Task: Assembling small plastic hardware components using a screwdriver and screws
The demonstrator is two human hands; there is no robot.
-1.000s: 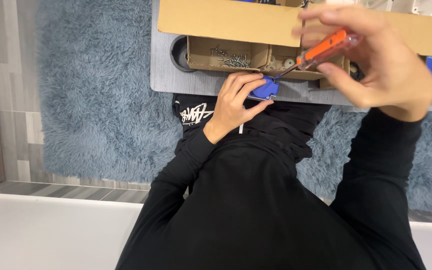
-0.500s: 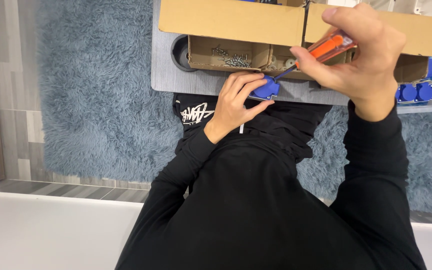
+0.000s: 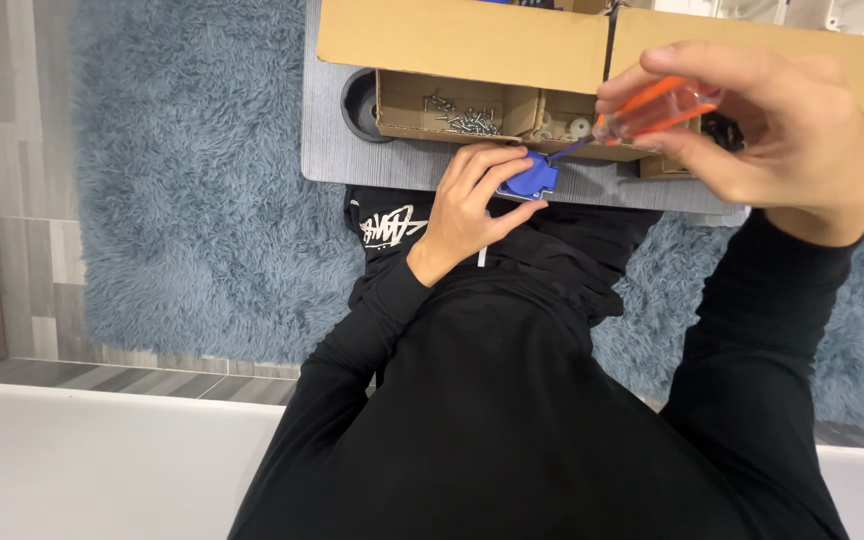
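Looking down from my head, my left hand (image 3: 474,203) curls around a small blue plastic part (image 3: 529,178) and pins it at the near edge of the grey table (image 3: 352,160). My fingers wrap over its top and my thumb comes up from below, so the grip is closed tight on it, with only a corner of the blue piece showing past my fingertips.

My right hand (image 3: 772,130) is raised close to the camera and looks large. It pinches the orange, see-through handle of a screwdriver (image 3: 657,108) between the thumb and the bent fingers, closed firmly around it. The thin dark shaft slants down and to the left from the handle, and its tip meets the blue plastic part right where my left hand holds it.

Just behind the part stands an open cardboard box (image 3: 462,40) with its flaps folded out. Inside, one small compartment holds a heap of silver screws (image 3: 464,117), and the one beside it holds a few pale washers (image 3: 564,126). A dark round cup (image 3: 360,105) sits at the left end of the box, touching it.

Under the table lies a shaggy blue-grey rug (image 3: 192,200). My black sleeves and black top fill the lower part of the view.
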